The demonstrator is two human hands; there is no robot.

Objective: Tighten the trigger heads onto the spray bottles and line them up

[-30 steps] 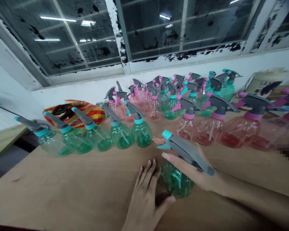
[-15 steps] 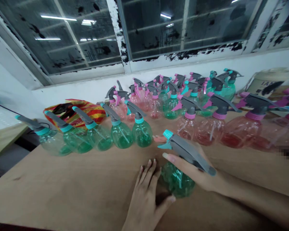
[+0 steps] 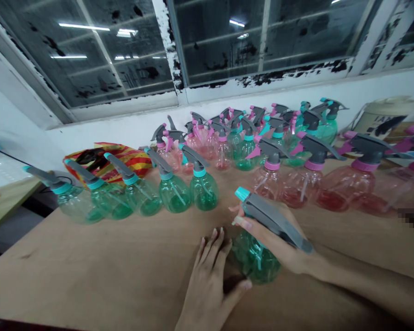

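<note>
A green spray bottle with a grey and teal head stands on the wooden table in front of me. My right hand is wrapped round its neck and trigger, thumb along the near side and fingertips curled below the teal nozzle. The trigger is hidden by those fingers. Against the bottle's left side rests my left hand, palm down, fingers stretched out and thumb reaching toward the base. It does not grip the bottle.
Several green spray bottles form a row at the left. Pink spray bottles line the right, with more pink and green ones behind. A red and yellow bag and a pale bucket stand near the wall under the window.
The fingers of my right hand have closed in round the trigger, which stuck out before. The bottle has shifted very slightly. My left hand stays put.
</note>
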